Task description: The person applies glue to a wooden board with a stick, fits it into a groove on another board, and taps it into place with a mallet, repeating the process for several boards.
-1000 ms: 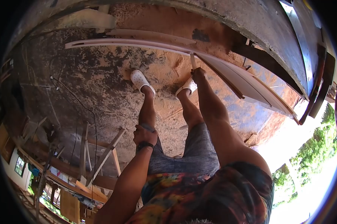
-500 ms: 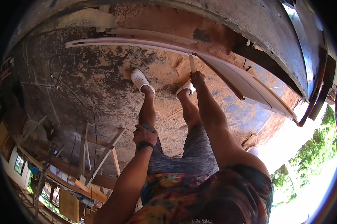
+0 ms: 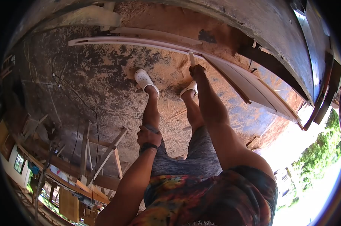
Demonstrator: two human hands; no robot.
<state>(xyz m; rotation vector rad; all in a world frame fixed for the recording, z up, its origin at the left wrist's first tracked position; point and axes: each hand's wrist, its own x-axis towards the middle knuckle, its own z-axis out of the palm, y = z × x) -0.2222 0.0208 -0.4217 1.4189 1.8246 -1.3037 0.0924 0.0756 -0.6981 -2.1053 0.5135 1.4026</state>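
My right hand (image 3: 197, 71) is closed around a thin, flat, light-coloured strip (image 3: 192, 59). The strip's far end meets a long pale board (image 3: 148, 43) lying on the ground beyond my feet; whether it is a tool or a piece of wood I cannot make out. My left hand (image 3: 148, 137), a dark band at its wrist, rests by my left knee. Its fingers are curled round a flat grey object (image 3: 151, 129), mostly covered by the hand.
A wide pale panel (image 3: 249, 84) with wooden edging lies to the right of the strip. Behind it stands a large curved grey surface (image 3: 231, 22). Wooden trestle legs (image 3: 106, 156) stand at lower left, and a black cord (image 3: 78, 96) crosses the stained floor.
My right hand has moved forward, closer to the pale board, and less of the strip shows. My left hand stays at my knee. The view has shifted slightly.
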